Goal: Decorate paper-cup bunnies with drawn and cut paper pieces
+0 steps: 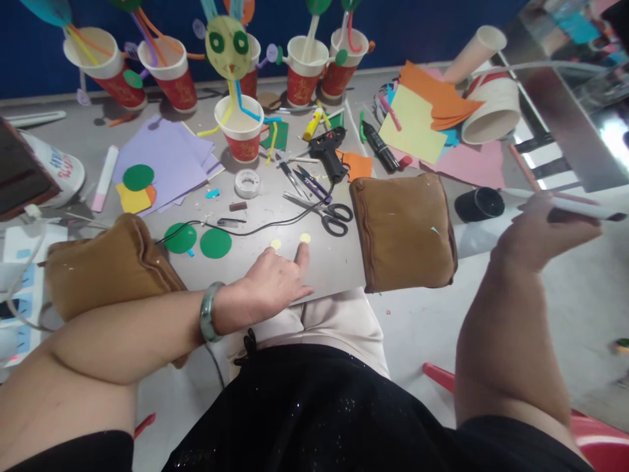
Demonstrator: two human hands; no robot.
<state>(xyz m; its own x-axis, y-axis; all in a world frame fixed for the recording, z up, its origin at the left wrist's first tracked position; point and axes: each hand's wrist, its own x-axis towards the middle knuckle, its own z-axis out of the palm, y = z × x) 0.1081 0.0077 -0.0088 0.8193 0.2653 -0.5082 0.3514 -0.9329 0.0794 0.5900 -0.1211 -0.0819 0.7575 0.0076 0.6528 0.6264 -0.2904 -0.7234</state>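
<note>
Extending over the near edge of the bench [337, 265], the left hand [268, 285] was released, gripping nothing, with its index fingertip at one small yellow disc [305, 237]; a second yellow disc [276, 244] lay just beside its other fingers. The right hand [531, 233] was closed around a white marker [584, 208], raised to the right of the black round object [479, 204]. Two green discs [215, 243] lay left of the yellow pair, and open scissors [327, 211] lay behind it. A brown cushion [405, 233] stood to the right. Farther back, a red-and-white paper cup [243, 145] stood upright beneath a yellow paper face [227, 56].
</note>
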